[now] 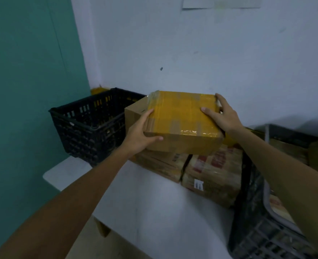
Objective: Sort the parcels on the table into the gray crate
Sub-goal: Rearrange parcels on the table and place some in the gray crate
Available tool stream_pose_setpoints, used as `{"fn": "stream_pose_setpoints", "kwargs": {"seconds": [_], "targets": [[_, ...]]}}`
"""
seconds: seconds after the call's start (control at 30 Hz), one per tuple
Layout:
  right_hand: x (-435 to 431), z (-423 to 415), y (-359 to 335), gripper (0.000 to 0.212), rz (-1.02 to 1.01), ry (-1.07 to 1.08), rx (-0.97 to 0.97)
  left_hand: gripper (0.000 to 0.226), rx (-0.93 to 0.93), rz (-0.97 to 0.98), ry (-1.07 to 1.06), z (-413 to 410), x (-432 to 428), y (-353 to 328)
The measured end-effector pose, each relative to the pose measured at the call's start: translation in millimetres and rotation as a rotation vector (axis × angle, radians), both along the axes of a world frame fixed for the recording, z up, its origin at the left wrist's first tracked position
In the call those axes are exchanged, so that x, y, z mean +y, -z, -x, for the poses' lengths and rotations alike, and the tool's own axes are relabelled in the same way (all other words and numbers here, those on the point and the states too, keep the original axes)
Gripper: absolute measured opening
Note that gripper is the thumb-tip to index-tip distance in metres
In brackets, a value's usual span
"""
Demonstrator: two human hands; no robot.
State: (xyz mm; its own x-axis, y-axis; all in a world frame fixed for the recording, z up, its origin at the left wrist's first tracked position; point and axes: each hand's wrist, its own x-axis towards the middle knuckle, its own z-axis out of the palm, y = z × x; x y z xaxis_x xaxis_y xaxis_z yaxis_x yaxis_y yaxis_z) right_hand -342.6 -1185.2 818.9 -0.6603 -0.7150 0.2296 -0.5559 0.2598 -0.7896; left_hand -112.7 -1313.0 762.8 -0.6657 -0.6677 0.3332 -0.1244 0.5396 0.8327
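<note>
Setting: white tabletop (pixel 154 202) against a white wall (pixel 191 43), with a teal wall (pixel 23 71) on the left.
Task object: one cardboard box (pixel 180 116) sealed with yellow tape sits at the centre, above the stacked parcels; whether it rests on them or is lifted clear cannot be told.
Hands: the left hand (pixel 141 135) grips the box's near left corner with its thumb on top. The right hand (pixel 220 116) grasps the far right corner.
Key relation: the gray crate (pixel 266 195) lies to the right of the box and nearer the person, so the right hand is the closer one. The box's wider side runs left to right.
Counts: one box is held, and two wrapped parcels (pixel 160 163) (pixel 214 174) lie side by side beneath it. There is one gray crate, with parcels already inside, and one black crate (pixel 83 116) at the rear left.
Judgement: the coming move is probably a carry rightward and down.
</note>
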Motion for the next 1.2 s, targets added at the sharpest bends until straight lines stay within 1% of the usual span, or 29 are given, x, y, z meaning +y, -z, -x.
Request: {"fn": "stream_pose_setpoints", "kwargs": {"seconds": [0.17, 0.27, 0.37, 0.43, 0.5, 0.57, 0.63, 0.7, 0.77, 0.8, 0.83, 0.9, 0.97, 1.07, 1.13, 1.2], "targets": [[-6.9, 28.7, 13.7, 0.078, -0.022, 0.088, 0.04, 0.089, -0.016, -0.02, 0.083, 36.0, -22.2, 12.8], [-11.3, 47.3, 23.9, 0.08, -0.055, 0.13, -0.005, 0.09, -0.066, -0.009, 0.114, 54.9, -33.4, 20.4], [-18.9, 65.9, 35.7, 0.081, -0.083, 0.156, -0.048, 0.091, -0.149, 0.048, 0.116, 75.1, -50.8, 25.2], [-27.1, 80.6, 43.0, 0.082, -0.077, 0.177, -0.071, 0.091, -0.22, 0.135, 0.087, 88.8, -61.9, 26.8], [-34.9, 94.6, 49.3, 0.083, -0.088, 0.194, -0.089, 0.089, -0.333, 0.263, 0.033, 102.1, -70.2, 28.0], [-42.4, 107.8, 56.2, 0.082, -0.099, 0.22, -0.108, 0.082, -0.446, 0.396, 0.015, 116.8, -80.5, 30.3], [-50.6, 121.3, 64.5, 0.08, -0.085, 0.262, -0.113, 0.072, -0.518, 0.512, -0.014, 132.2, -97.0, 34.0], [-59.5, 135.0, 72.4, 0.075, -0.039, 0.314, -0.126, 0.066, -0.577, 0.55, -0.056, 146.0, -115.9, 40.5], [-69.5, 145.2, 84.3, 0.07, -0.046, 0.324, -0.15, 0.063, -0.671, 0.571, -0.08, 154.3, -128.6, 49.3], [-75.8, 147.0, 92.0, 0.075, -0.074, 0.295, -0.182, 0.062, -0.724, 0.624, -0.095, 156.8, -132.7, 54.2], [-83.4, 147.5, 99.6, 0.084, -0.101, 0.248, -0.235, 0.061, -0.761, 0.696, -0.112, 158.8, -135.8, 59.2], [-99.2, 146.2, 110.5, 0.102, -0.16, 0.148, -0.325, 0.06, -0.757, 0.782, -0.146, 162.1, -140.8, 64.9], [-111.7, 150.9, 115.4, 0.104, -0.175, 0.107, -0.338, 0.059, -0.72, 0.782, -0.171, 165.3, -145.6, 67.8], [-119.6, 163.6, 116.3, 0.095, -0.129, 0.136, -0.353, 0.059, -0.739, 0.822, -0.175, 168.3, -146.9, 71.4], [-121.2, 168.5, 115.8, 0.086, -0.144, 0.176, -0.276, 0.058, -0.751, 0.82, -0.177, 170.5, -143.8, 73.3], [-122.2, 167.1, 113.4, 0.082, -0.173, 0.196, -0.216, 0.059, -0.75, 0.785, -0.17, 172.9, -140.7, 72.2]]}}
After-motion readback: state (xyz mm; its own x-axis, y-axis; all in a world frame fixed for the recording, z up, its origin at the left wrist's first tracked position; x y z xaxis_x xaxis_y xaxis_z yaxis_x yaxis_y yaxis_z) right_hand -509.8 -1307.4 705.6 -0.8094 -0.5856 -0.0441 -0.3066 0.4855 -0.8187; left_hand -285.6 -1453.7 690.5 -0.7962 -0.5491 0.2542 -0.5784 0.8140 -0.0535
